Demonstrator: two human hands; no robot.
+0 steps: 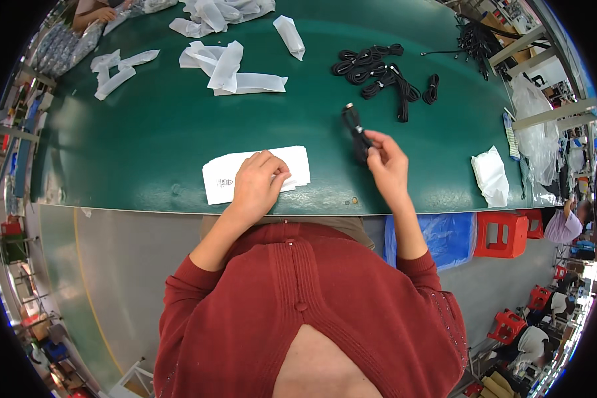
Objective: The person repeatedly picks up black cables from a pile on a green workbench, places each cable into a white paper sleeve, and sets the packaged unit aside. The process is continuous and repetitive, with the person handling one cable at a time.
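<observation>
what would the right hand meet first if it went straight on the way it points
Past the black cable bundle it holds, the right hand would probably meet the pile of coiled black cables, though the hand's height is unclear.

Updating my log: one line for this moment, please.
left hand: on white stack; right hand: holding coiled cable; beyond: more cables

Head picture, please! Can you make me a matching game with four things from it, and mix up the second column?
Things:
1. Left hand
2. Right hand
3. Table
4. Nearest stool

Places, colours and states:
A. Red
B. Holding a bundled black cable
C. Green
D. Lying on the white stack

Right pairs: 1-D, 2-B, 3-C, 4-A.
</observation>
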